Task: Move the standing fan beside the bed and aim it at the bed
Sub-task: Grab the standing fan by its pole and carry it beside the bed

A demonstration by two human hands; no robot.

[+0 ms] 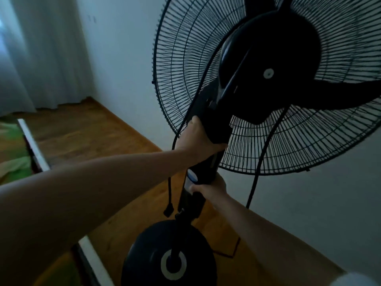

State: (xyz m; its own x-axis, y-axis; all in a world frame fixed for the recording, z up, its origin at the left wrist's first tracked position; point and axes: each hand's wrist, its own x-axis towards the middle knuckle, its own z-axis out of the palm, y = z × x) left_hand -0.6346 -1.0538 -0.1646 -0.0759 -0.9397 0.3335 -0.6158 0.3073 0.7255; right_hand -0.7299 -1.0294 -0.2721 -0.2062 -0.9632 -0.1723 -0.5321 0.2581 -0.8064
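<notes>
A black standing fan (268, 69) fills the right half of the view, seen from behind, its wire cage facing the white wall. My left hand (198, 139) grips the fan's neck just under the motor housing. Lower down, my right hand (210, 187) is closed around the control column of the pole. The round base (165, 254) is at the bottom centre, over the wooden floor. A black power cord with its plug (168, 211) dangles loose beside the pole. The bed (14, 155), with a green cover and a white frame edge, lies along the left side.
A white wall (309, 213) runs close behind the fan on the right. Pale curtains (41, 54) hang at the far left corner. Wooden floor (86, 131) stretches between the bed and the wall.
</notes>
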